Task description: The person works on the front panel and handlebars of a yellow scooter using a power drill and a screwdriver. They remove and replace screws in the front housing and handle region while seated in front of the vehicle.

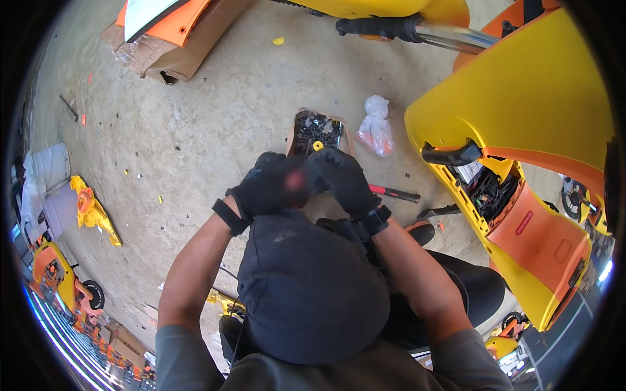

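Observation:
Both of my hands wear black gloves and are close together over the floor in front of me. My left hand (264,186) is closed beside a blurred reddish thing (296,180); its kind cannot be made out. Opposite it, my right hand (343,181) has its fingers curled in, and whatever they grip is hidden. A small yellow ring-shaped piece (318,145) shows at the right fingertips, held or lying there, I cannot tell which. Just beyond the hands lies a shallow box (347,135) of small dark hardware. A red-and-black tool handle (395,193) rests right of my right hand.
A knotted clear plastic bag (375,127) lies right of the box. Large yellow-and-orange scooter bodywork (515,98) stands close on the right, with an open wiring compartment (488,192). A cardboard box (195,49) is at the far left, white buckets (52,166) and yellow parts (93,210) at the left.

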`<state>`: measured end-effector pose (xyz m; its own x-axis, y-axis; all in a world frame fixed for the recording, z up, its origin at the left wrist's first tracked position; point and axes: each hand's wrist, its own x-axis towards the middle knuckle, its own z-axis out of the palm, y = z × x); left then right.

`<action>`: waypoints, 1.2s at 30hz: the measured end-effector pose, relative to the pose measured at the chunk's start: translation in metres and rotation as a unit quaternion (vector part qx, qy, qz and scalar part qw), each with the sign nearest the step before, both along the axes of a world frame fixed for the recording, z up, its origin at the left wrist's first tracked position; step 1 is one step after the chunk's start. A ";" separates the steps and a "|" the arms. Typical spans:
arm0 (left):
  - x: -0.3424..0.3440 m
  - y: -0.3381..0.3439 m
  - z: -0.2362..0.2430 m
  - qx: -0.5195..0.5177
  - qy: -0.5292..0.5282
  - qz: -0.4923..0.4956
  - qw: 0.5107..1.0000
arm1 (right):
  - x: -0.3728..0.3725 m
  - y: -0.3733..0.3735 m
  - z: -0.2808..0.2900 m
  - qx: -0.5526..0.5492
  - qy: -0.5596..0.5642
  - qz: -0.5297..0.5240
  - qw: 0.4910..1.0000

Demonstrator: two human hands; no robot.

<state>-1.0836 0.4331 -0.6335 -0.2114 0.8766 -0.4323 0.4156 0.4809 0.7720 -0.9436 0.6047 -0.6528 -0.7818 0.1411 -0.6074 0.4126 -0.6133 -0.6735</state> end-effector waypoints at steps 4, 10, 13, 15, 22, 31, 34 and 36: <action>0.009 0.003 -0.005 0.078 0.022 -0.017 0.997 | 0.008 -0.005 -0.009 0.021 -0.024 0.001 0.999; 0.018 -0.001 -0.028 0.065 -0.143 0.060 0.986 | 0.013 -0.009 -0.008 0.065 -0.044 0.009 0.997; 0.019 -0.005 -0.048 0.064 -0.081 -0.014 0.995 | 0.014 -0.004 -0.005 0.078 -0.054 0.040 0.995; 0.024 -0.009 -0.060 0.097 -0.098 0.022 0.990 | 0.017 -0.001 -0.005 0.080 -0.053 0.055 0.994; 0.039 -0.015 -0.082 0.137 -0.130 0.073 0.979 | 0.019 0.007 -0.008 0.107 -0.021 0.057 0.992; 0.021 -0.005 -0.033 0.208 0.171 -0.018 0.963 | 0.040 0.070 -0.033 0.426 0.013 0.136 0.894; 0.019 -0.014 -0.024 0.047 0.214 -0.040 0.975 | 0.049 0.044 -0.056 0.526 0.066 0.210 0.821; 0.022 -0.019 -0.024 0.063 -0.136 0.212 0.966 | 0.049 0.028 -0.068 0.544 0.060 0.232 0.804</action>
<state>-1.0616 0.4137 -0.6578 -0.4569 0.7853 -0.4178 -0.0253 0.4580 0.8886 -0.8943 0.6328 -0.7208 -0.9471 0.2151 -0.2380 0.3196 0.5677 -0.7587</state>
